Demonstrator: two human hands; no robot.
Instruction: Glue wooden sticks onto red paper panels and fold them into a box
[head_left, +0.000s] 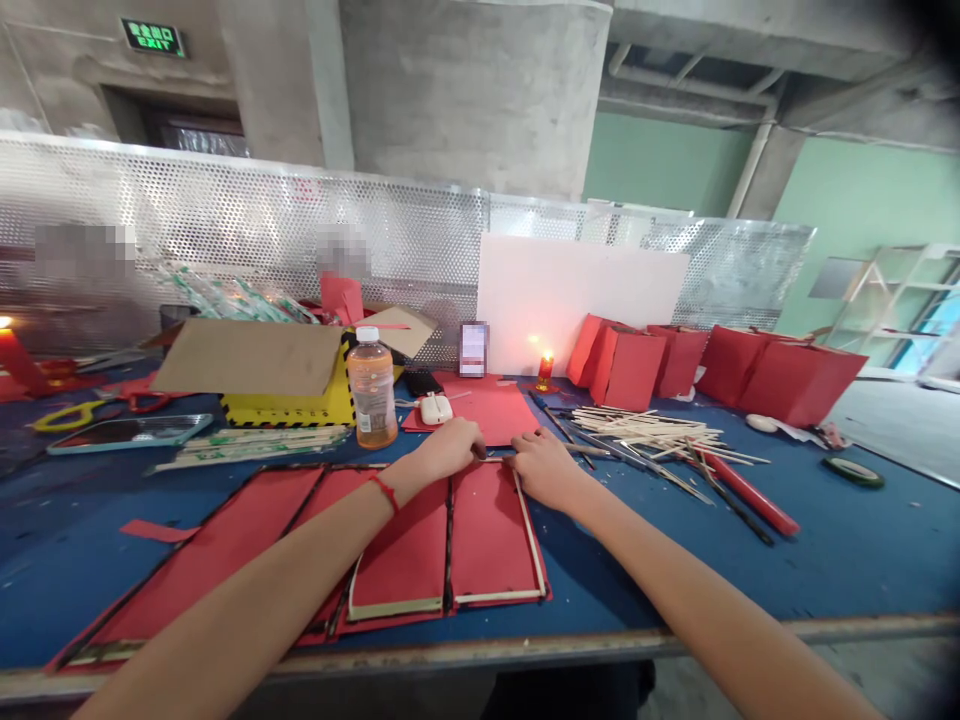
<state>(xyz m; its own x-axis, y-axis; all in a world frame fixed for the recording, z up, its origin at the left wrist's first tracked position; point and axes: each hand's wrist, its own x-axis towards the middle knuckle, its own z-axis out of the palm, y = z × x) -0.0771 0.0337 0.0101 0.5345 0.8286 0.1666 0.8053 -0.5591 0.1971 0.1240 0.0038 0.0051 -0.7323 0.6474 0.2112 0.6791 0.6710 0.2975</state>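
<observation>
Red paper panels (pixel 487 530) framed with thin wooden sticks lie flat on the blue table (pixel 825 560). My left hand (pixel 448 447) rests at the top edge of the rightmost panel, fingers curled and pressed on the top stick (pixel 495 459). My right hand (pixel 546 468) sits at the panel's top right corner, fingers closed on the same edge. A red string is tied round my left wrist.
A bottle of orange drink (pixel 372 388), a yellow cardboard box (pixel 285 380), a phone (pixel 473 349) and a lit red candle (pixel 545 370) stand behind. Loose sticks (pixel 652 430), a red rod (pixel 750 495), folded red boxes (pixel 750 375), scissors (pixel 75 412) and a tape roll (pixel 853 471) lie around.
</observation>
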